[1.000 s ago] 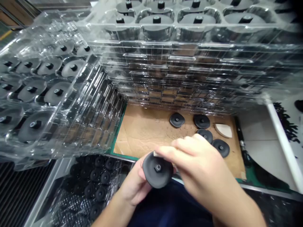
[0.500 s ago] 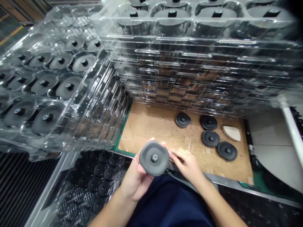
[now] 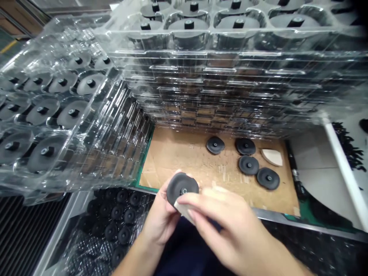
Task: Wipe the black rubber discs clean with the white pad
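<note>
My left hand [image 3: 161,218] holds a dark grey moulded disc [image 3: 182,189] with a central metal-cored stud, tilted towards me. My right hand [image 3: 224,218] pinches a white wedge-shaped pad [image 3: 182,211] against the disc's lower rim, and the fingers hide part of the disc's face. Beyond my hands, several similar discs [image 3: 248,165] lie flat on a cardboard sheet [image 3: 184,161]. Beside them lies a second white fan-shaped piece [image 3: 271,157].
Stacked clear plastic trays [image 3: 230,88] holding discs rise behind the cardboard, and another tilted stack [image 3: 57,111] stands at left. Below left, a clear tray [image 3: 115,226] holds several black discs. A metal edge [image 3: 276,216] runs along the bench front.
My right hand has moved from beside the disc onto its rim, with the white pad pressed there. The disc has tilted and shifted slightly left. The discs on the cardboard have not moved.
</note>
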Motion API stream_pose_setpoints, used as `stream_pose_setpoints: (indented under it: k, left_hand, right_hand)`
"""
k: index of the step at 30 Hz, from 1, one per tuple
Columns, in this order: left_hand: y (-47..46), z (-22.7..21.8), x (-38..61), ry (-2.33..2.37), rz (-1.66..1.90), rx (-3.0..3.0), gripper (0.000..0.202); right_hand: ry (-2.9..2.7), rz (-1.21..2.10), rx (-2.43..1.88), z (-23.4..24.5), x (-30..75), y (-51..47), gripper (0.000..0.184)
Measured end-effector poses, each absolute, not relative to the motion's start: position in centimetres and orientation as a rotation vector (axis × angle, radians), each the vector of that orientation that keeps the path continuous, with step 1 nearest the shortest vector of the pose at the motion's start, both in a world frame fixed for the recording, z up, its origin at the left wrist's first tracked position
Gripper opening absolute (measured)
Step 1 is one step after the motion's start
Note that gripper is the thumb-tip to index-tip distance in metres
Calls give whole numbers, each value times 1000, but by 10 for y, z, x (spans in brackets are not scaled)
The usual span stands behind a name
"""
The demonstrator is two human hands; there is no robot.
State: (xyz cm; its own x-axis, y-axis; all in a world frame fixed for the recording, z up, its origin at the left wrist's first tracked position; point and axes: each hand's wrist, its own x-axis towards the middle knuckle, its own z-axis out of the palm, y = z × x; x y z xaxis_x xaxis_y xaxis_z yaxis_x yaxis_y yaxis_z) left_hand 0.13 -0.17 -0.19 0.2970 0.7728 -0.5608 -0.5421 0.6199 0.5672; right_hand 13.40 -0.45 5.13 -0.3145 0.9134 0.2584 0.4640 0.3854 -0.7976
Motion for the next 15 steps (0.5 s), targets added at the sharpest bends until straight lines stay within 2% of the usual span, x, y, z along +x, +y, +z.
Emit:
stream_pose_setpoints:
  k: [4, 6, 10, 12, 15]
  left_hand:
    - [-3, 1, 5, 863, 853, 293, 39]
    - [-4, 0, 3, 834, 865, 273, 43]
    - [-3, -3, -4, 818, 904, 258, 62]
    - [-3, -3, -3, 826, 899, 253, 62]
    - [-2, 4, 4, 823, 896, 257, 59]
  right_hand:
    - [-1816, 521, -1321, 43, 127, 2, 23]
    - [-1845, 527, -1250, 42, 128, 0, 26]
    - [-1949, 772, -1171, 43, 147, -14, 19]
    - [-1920, 700, -1341, 45, 156, -19, 20]
    - [-1911, 414, -1521, 49, 157, -14, 23]
